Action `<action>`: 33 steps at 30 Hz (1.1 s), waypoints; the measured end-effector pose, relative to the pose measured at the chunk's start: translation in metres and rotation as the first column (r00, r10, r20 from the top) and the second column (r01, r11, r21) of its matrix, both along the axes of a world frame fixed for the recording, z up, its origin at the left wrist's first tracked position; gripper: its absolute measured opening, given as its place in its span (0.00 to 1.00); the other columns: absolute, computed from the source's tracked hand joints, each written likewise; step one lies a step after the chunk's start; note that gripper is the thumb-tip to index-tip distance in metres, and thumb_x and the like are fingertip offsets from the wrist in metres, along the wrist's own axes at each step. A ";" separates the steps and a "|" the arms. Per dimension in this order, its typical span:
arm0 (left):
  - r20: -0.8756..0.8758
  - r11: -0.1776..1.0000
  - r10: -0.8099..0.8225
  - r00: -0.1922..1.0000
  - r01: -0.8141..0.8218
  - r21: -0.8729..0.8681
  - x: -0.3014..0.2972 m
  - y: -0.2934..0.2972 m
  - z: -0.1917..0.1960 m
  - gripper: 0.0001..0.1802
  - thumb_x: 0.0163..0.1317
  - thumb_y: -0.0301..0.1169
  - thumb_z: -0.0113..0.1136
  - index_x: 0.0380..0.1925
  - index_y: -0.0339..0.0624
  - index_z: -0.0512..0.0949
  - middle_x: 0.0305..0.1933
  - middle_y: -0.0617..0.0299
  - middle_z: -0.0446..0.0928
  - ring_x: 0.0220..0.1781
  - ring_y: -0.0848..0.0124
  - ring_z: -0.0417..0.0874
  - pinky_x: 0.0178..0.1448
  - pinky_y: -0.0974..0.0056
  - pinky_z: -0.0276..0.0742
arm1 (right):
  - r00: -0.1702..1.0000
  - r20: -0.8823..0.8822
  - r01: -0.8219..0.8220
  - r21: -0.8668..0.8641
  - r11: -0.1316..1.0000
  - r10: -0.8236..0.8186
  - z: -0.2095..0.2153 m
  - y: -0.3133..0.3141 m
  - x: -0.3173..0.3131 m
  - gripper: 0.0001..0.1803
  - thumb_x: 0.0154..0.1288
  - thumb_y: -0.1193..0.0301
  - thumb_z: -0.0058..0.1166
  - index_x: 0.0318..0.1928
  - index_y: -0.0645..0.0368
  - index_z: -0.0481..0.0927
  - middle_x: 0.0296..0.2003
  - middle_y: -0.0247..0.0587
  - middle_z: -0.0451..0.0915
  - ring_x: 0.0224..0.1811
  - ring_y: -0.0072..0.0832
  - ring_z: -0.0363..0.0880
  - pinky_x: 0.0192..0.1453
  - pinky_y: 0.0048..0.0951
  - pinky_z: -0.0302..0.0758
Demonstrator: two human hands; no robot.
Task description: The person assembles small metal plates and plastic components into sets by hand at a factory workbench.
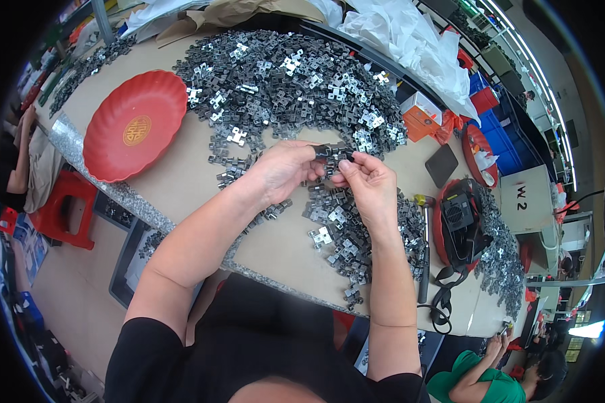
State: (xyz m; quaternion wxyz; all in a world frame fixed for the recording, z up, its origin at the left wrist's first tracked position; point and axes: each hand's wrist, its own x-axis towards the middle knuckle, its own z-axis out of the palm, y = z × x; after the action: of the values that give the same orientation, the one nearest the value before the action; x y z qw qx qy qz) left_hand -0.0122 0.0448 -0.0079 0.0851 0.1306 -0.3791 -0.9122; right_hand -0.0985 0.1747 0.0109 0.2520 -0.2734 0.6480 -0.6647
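Showing at the far left is another person's bare forearm [20, 151], near a red stool [70, 211] on the floor. Next comes a scalloped red dish [131, 111] with a gold emblem, lying on the tan tabletop [262, 252] close to its speckled edge. A broad heap of small metal clips [282, 80], some dark and some shiny, spreads beyond the hands. The left hand [282, 171] has its thumb and fingers pinching one end of a small metal part [334, 156] — held up between the two hands, just in front of the heap. The right hand [370, 180] pinches the other end with thumb and forefinger; the part's full shape I cannot tell. A smaller pile of clips [346, 235] lies below and around the right forearm. Farther right are an orange and white box [420, 119], a long-handled tool [425, 252] with a yellow head, a dark square pad [441, 166] and a red tray [439, 235] holding a black device [458, 215] with a strap. At the lower right sits a person in a green top [480, 376] — hands raised together at the table's edge.
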 end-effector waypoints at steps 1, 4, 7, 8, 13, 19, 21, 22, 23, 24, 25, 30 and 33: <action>0.001 1.000 0.000 1.000 0.000 0.000 0.000 0.001 0.001 0.08 0.54 0.26 0.48 0.30 0.33 0.74 0.26 0.64 0.72 0.25 0.79 0.69 0.31 0.75 0.65 | 1.000 0.001 0.000 0.000 1.000 0.000 0.001 0.000 -0.001 0.16 0.55 0.78 0.49 0.42 0.76 0.66 0.27 0.46 0.75 0.25 0.25 0.76 0.28 0.21 0.75; -0.007 0.998 0.015 1.000 -0.015 -0.054 0.000 0.002 0.003 0.09 0.54 0.27 0.48 0.31 0.33 0.74 0.24 0.66 0.72 0.25 0.80 0.69 0.30 0.76 0.63 | 0.997 0.062 -0.035 -0.002 0.999 0.035 0.005 0.001 -0.004 0.13 0.55 0.77 0.49 0.40 0.74 0.69 0.26 0.43 0.76 0.24 0.24 0.76 0.28 0.20 0.75; 0.001 0.986 0.021 1.000 -0.021 -0.166 0.000 0.004 0.002 0.09 0.53 0.27 0.48 0.30 0.35 0.76 0.23 0.67 0.72 0.25 0.81 0.68 0.30 0.77 0.62 | 0.988 0.132 -0.080 -0.014 0.997 0.081 0.006 0.002 -0.005 0.10 0.55 0.77 0.49 0.37 0.71 0.71 0.25 0.40 0.76 0.22 0.21 0.76 0.27 0.18 0.74; -0.001 0.969 0.047 0.999 -0.045 -0.242 0.000 0.006 0.002 0.09 0.53 0.27 0.47 0.29 0.35 0.76 0.23 0.67 0.72 0.25 0.81 0.68 0.30 0.78 0.62 | 0.985 0.158 -0.074 -0.007 0.997 0.074 0.009 0.003 -0.004 0.09 0.55 0.76 0.49 0.36 0.70 0.72 0.25 0.39 0.76 0.22 0.20 0.75 0.27 0.18 0.74; 0.006 0.902 0.016 1.000 -0.012 -0.433 0.002 0.008 0.004 0.09 0.53 0.25 0.46 0.30 0.34 0.76 0.24 0.65 0.73 0.25 0.82 0.68 0.31 0.76 0.63 | 0.974 0.221 -0.063 0.052 0.997 0.050 0.009 0.005 -0.006 0.09 0.54 0.75 0.49 0.35 0.67 0.72 0.25 0.38 0.76 0.21 0.18 0.75 0.26 0.17 0.73; -0.035 0.870 0.025 0.999 -0.039 -0.492 0.003 0.007 0.018 0.11 0.50 0.23 0.47 0.34 0.33 0.75 0.25 0.66 0.74 0.23 0.84 0.69 0.27 0.79 0.62 | 0.989 0.082 -0.130 0.089 0.987 0.123 0.016 0.004 -0.003 0.10 0.55 0.72 0.51 0.36 0.66 0.72 0.26 0.37 0.76 0.24 0.17 0.74 0.25 0.15 0.71; 0.053 0.814 -0.013 0.998 0.042 -0.580 0.004 -0.002 0.024 0.13 0.48 0.22 0.46 0.35 0.33 0.74 0.25 0.67 0.74 0.24 0.84 0.70 0.27 0.80 0.62 | 0.998 -0.016 -0.062 0.084 0.995 0.063 0.019 -0.001 0.001 0.12 0.55 0.71 0.51 0.36 0.67 0.72 0.26 0.37 0.76 0.25 0.16 0.73 0.26 0.15 0.71; 0.067 0.745 -0.054 0.996 0.085 -0.661 0.001 -0.007 0.015 0.13 0.47 0.22 0.46 0.34 0.33 0.74 0.26 0.67 0.73 0.24 0.84 0.70 0.27 0.79 0.62 | 0.998 -0.023 -0.063 0.045 0.997 0.064 0.013 -0.003 -0.001 0.13 0.56 0.70 0.51 0.37 0.68 0.72 0.26 0.37 0.75 0.25 0.16 0.73 0.26 0.15 0.71; 0.070 0.745 -0.055 0.996 0.088 -0.661 0.002 -0.008 0.012 0.13 0.47 0.22 0.46 0.34 0.33 0.74 0.26 0.67 0.73 0.24 0.84 0.70 0.27 0.79 0.62 | 0.998 -0.020 -0.062 0.045 0.997 0.063 0.010 -0.002 0.000 0.13 0.56 0.70 0.51 0.37 0.68 0.72 0.26 0.37 0.75 0.25 0.16 0.73 0.26 0.15 0.71; 0.075 0.759 -0.060 0.995 0.094 -0.645 0.003 -0.006 0.019 0.12 0.46 0.21 0.45 0.33 0.34 0.74 0.26 0.67 0.73 0.25 0.84 0.70 0.28 0.79 0.62 | 0.994 -0.094 -0.046 0.072 0.996 0.053 0.008 -0.002 -0.001 0.12 0.56 0.71 0.51 0.36 0.69 0.72 0.26 0.37 0.75 0.24 0.16 0.73 0.26 0.16 0.72; 0.078 0.772 -0.065 0.995 0.099 -0.628 0.003 -0.004 0.022 0.12 0.46 0.19 0.44 0.32 0.34 0.74 0.27 0.66 0.73 0.26 0.84 0.70 0.29 0.79 0.62 | 0.985 -0.167 -0.028 0.098 0.995 0.045 0.007 -0.001 -0.001 0.12 0.56 0.71 0.51 0.36 0.69 0.72 0.26 0.37 0.75 0.24 0.16 0.73 0.26 0.16 0.72; -0.004 0.717 -0.043 0.999 0.028 -0.697 -0.002 -0.004 -0.003 0.13 0.44 0.16 0.42 0.31 0.33 0.72 0.28 0.65 0.73 0.27 0.83 0.69 0.30 0.78 0.62 | 0.972 -0.234 -0.010 0.080 0.997 0.029 0.000 -0.003 0.000 0.10 0.56 0.72 0.50 0.33 0.69 0.73 0.25 0.36 0.75 0.22 0.15 0.72 0.26 0.17 0.72; 0.023 0.629 -0.011 1.000 0.025 -0.777 -0.003 -0.003 -0.007 0.13 0.43 0.16 0.42 0.30 0.33 0.72 0.27 0.66 0.72 0.27 0.82 0.69 0.29 0.76 0.62 | 0.977 -0.215 0.033 0.100 0.994 -0.011 -0.004 -0.004 0.001 0.10 0.56 0.72 0.50 0.33 0.69 0.73 0.23 0.36 0.75 0.20 0.15 0.72 0.25 0.16 0.72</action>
State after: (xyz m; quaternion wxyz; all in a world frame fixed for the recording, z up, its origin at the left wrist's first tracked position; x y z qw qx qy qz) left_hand -0.0150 0.0418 -0.0149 0.1209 0.0848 -0.7367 -0.6598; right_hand -0.0978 0.1711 0.0066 0.1873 -0.3228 0.7078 -0.5998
